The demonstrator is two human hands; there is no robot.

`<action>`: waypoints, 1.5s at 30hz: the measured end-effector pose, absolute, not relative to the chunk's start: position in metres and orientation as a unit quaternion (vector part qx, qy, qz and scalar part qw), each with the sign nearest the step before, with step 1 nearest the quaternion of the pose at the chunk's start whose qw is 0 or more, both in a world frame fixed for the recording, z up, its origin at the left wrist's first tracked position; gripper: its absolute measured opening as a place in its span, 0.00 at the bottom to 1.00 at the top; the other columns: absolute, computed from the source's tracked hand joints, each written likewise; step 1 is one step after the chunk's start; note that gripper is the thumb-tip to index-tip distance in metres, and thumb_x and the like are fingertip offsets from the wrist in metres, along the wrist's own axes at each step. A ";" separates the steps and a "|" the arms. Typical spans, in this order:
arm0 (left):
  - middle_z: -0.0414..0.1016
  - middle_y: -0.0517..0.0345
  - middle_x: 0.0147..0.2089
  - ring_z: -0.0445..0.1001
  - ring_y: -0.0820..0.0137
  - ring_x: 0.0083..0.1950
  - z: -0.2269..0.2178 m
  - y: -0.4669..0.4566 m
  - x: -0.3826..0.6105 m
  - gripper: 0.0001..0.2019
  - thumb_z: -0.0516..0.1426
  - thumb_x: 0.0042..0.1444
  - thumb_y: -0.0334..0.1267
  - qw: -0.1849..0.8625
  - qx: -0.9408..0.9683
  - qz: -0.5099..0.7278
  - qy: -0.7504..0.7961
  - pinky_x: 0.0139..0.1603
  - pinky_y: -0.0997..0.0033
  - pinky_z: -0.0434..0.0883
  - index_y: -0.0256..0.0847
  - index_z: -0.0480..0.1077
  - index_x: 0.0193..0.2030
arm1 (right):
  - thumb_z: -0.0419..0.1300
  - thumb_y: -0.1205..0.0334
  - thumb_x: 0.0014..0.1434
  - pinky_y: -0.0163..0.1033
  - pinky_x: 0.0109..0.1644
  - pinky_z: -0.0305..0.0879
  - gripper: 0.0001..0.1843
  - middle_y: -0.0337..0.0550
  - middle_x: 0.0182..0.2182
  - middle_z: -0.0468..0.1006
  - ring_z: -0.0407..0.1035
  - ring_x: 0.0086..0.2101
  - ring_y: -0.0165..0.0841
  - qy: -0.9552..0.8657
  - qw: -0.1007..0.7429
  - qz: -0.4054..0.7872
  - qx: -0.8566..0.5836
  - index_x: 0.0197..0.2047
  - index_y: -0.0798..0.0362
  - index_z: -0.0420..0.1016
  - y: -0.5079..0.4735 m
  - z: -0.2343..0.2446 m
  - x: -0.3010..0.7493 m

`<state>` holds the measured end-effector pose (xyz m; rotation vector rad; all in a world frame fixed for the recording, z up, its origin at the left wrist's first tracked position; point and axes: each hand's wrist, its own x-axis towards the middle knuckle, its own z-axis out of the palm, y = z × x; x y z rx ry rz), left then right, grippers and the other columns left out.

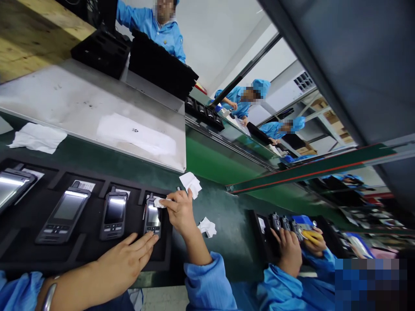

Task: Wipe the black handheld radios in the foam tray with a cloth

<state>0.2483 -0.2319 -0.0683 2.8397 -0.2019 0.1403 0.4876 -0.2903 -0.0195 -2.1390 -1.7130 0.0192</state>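
My right hand (pixel 181 211) pinches a small white wipe (pixel 159 202) against the top of the screen of a handheld radio (pixel 153 218). My left hand (pixel 128 261) lies with its fingers outstretched over that radio's lower end, touching it. The radio sits in the rightmost slot of a black foam tray (pixel 19 248). Left of it, in the same tray, lie a second radio (pixel 113 214), a third radio (pixel 65 214) and another radio (pixel 11 185) cut off by the picture edge. White labels show behind them.
Crumpled white wipes (pixel 191 184) (pixel 206 227) lie right of the tray, and a white cloth (pixel 38 137) behind it. A metal plate (pixel 65 95) borders a green conveyor (pixel 207 157). At right, a co-worker's hands (pixel 289 248) work over another tray (pixel 259 229). Other people stand across the line.
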 end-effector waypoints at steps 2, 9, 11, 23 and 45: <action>0.56 0.42 0.74 0.56 0.56 0.74 -0.068 -0.232 0.249 0.29 0.55 0.59 0.32 0.148 0.986 0.043 -0.070 0.66 0.54 0.62 0.33 0.62 0.68 | 0.59 0.72 0.64 0.62 0.67 0.39 0.19 0.36 0.38 0.78 0.66 0.43 0.34 -0.596 0.220 0.015 -0.772 0.45 0.36 0.82 -0.303 -0.023 0.479; 0.59 0.42 0.73 0.57 0.57 0.73 -0.064 -0.230 0.250 0.25 0.54 0.61 0.33 0.155 0.983 0.067 -0.072 0.65 0.55 0.62 0.32 0.65 0.66 | 0.55 0.78 0.61 0.62 0.66 0.38 0.26 0.36 0.38 0.76 0.66 0.43 0.34 -0.550 0.243 0.053 -0.797 0.49 0.35 0.79 -0.346 -0.023 0.431; 0.60 0.44 0.72 0.59 0.58 0.72 -0.065 -0.230 0.250 0.23 0.54 0.64 0.37 0.162 0.982 0.075 -0.066 0.64 0.57 0.62 0.33 0.66 0.65 | 0.56 0.78 0.60 0.62 0.66 0.38 0.27 0.35 0.37 0.76 0.66 0.42 0.34 -0.552 0.230 0.076 -0.798 0.49 0.34 0.80 -0.349 -0.017 0.427; 0.62 0.40 0.71 0.59 0.56 0.71 -0.068 -0.228 0.248 0.26 0.55 0.64 0.46 0.187 0.977 0.086 -0.063 0.66 0.57 0.59 0.32 0.67 0.64 | 0.60 0.76 0.60 0.62 0.66 0.39 0.22 0.37 0.38 0.77 0.66 0.43 0.36 -0.586 0.208 0.022 -0.783 0.44 0.36 0.82 -0.283 -0.021 0.430; 0.71 0.44 0.65 0.67 0.56 0.67 -0.063 -0.187 0.177 0.24 0.56 0.65 0.46 0.090 0.984 0.153 -0.016 0.67 0.58 0.62 0.34 0.69 0.63 | 0.56 0.77 0.60 0.47 0.56 0.53 0.23 0.37 0.36 0.76 0.66 0.39 0.33 -0.557 0.314 -0.008 -0.769 0.46 0.40 0.82 -0.241 -0.023 0.394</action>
